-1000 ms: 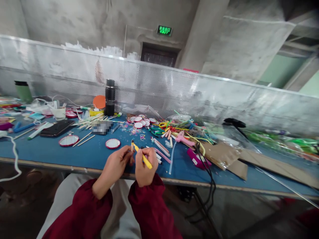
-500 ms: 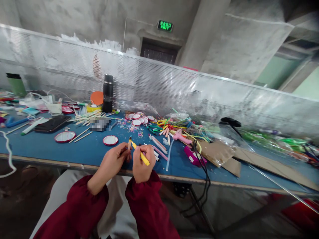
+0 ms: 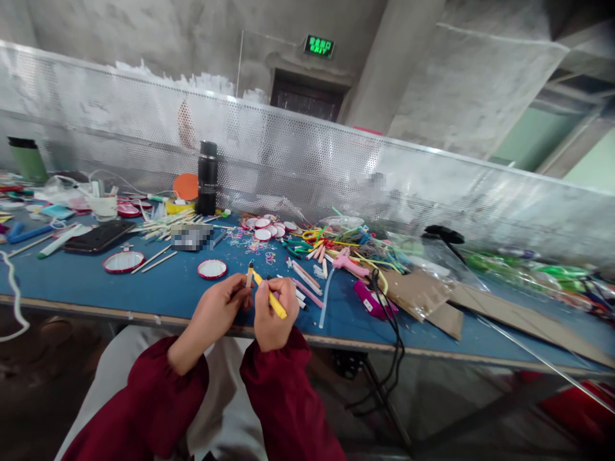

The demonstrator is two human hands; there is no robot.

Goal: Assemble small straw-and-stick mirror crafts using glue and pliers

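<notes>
Rising at the back, a grey concrete wall (image 3: 144, 32) stands above a perforated metal panel (image 3: 298, 147), which bounds the far side of a blue table (image 3: 158, 294). The near edge runs just beyond the person's lap (image 3: 225, 390). The widest stretch of blue top shows on the left, between that edge and two red-rimmed white discs (image 3: 212, 269); on the right, a narrower strip lies between a translucent rod (image 3: 327, 298) and a magenta box (image 3: 372, 299). Beyond the box, brown cardboard (image 3: 416, 291) takes up the surface, and a black cord (image 3: 396, 333) hangs over the edge. Farther back, a black bottle (image 3: 207, 179) stands upright, left of a heap of coloured strands (image 3: 379, 246). Just past the near edge, the left hand (image 3: 218, 306) and the right hand (image 3: 275, 314) are over the top, side by side. The right fingers are wrapped about a yellow marker (image 3: 273, 299), its tip slanting up to the left. The left fingertips pinch a small pale stick (image 3: 248, 276) upright, its dark end showing above them, just beside the marker's tip; whether the two touch cannot be told.
</notes>
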